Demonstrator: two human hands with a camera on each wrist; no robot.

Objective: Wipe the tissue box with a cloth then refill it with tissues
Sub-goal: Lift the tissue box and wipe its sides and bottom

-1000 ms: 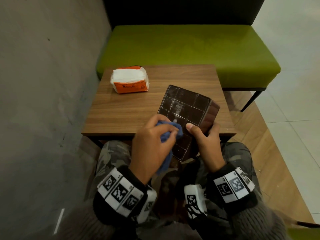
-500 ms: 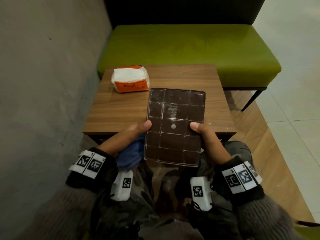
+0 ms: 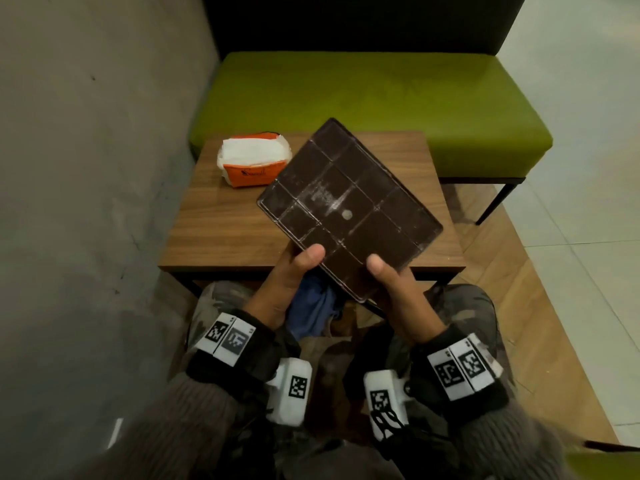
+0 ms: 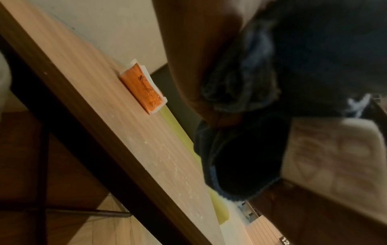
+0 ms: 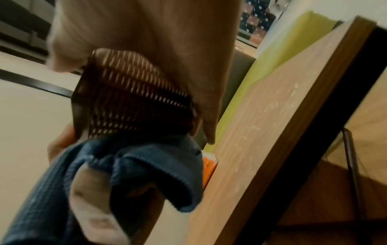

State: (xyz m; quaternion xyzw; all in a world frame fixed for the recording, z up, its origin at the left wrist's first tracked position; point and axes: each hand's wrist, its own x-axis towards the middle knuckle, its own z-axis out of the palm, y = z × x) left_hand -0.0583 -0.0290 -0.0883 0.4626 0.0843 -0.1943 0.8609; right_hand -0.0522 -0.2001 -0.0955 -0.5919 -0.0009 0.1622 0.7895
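I hold the dark brown tissue box (image 3: 349, 206) tilted above the table's near edge, its gridded, dusty underside facing me and one corner pointing to the far side. My left hand (image 3: 298, 268) grips its near left edge, thumb on top. The blue cloth (image 3: 311, 310) is bunched under that hand's fingers, below the box. My right hand (image 3: 384, 275) grips the near right edge, thumb on the face. The right wrist view shows the box's woven side (image 5: 134, 99) and the cloth (image 5: 146, 165) hanging. An orange pack of white tissues (image 3: 252, 164) lies at the table's far left.
The small wooden table (image 3: 221, 230) stands against a grey wall on the left, with white specks near its front edge. A green bench (image 3: 381, 109) sits behind it. My knees are under the table's near edge. Tiled floor lies to the right.
One second ago my left hand rubbed the cloth on the box. It then moved to the box's left edge, and the box has since turned diagonally and risen further over the table.
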